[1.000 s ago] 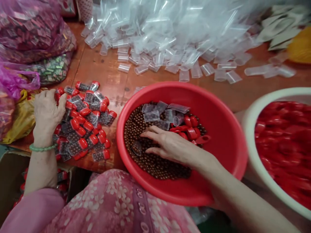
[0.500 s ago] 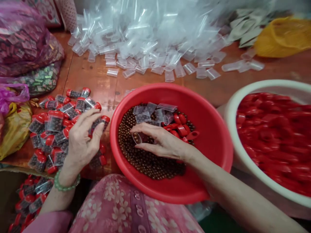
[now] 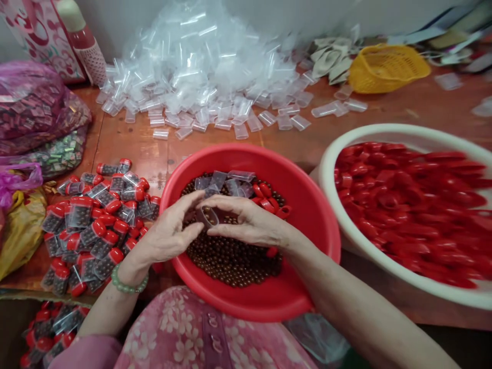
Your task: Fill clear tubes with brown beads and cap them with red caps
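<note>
My right hand [image 3: 249, 220] grips a small clear plastic tube [image 3: 209, 217] between thumb and fingers, with a few brown beads inside its open end. My left hand [image 3: 172, 225] is right beside that end, thumb and fingers apart; whether it touches the tube I cannot tell. Both hands are over a red basin [image 3: 319, 230]. In the basin lie many brown beads [image 3: 234, 264], several clear tubes [image 3: 241, 176] and some red caps [image 3: 267, 205]. Bead-filled tubes with red caps [image 3: 92, 233] are heaped on the table left of the basin.
A large pile of clear tubes [image 3: 215, 66] lies along the wall. At right stands a white basin [image 3: 326, 179] of red caps [image 3: 407, 205]. A yellow basket [image 3: 388, 69] sits at the back; purple bags [image 3: 34, 110] and a bottle [image 3: 79, 38] are at left.
My left hand has moved right, from above the filled tubes to the tube in my right hand. The right hand still holds that tube over the beads. The camera view has shifted.
</note>
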Demonstrator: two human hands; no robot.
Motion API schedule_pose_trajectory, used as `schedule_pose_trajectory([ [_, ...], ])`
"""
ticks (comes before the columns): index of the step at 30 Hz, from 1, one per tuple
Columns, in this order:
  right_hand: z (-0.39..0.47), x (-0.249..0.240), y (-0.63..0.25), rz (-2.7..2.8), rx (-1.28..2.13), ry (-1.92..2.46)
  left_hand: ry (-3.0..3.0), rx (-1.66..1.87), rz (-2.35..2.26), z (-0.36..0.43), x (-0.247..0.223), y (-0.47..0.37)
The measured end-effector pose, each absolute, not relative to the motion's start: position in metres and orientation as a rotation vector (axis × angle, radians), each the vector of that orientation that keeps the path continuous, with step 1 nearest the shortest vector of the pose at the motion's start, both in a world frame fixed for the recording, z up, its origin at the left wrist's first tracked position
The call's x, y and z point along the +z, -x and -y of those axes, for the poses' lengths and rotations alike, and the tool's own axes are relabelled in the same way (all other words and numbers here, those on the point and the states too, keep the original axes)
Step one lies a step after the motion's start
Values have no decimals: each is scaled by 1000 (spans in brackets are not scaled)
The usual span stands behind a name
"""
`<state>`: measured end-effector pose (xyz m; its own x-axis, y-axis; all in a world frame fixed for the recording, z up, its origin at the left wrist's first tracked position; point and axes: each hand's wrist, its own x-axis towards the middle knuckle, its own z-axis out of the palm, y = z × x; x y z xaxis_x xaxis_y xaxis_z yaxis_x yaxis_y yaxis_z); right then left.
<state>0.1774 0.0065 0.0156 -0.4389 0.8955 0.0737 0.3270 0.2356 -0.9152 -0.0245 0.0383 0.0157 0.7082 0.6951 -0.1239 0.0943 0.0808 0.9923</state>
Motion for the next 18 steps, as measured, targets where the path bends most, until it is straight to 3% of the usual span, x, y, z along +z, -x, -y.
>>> schedule_pose_trajectory([
  [18, -7, 35, -191, 1847, 943, 1190, -1410, 371, -611, -41, 14, 8],
])
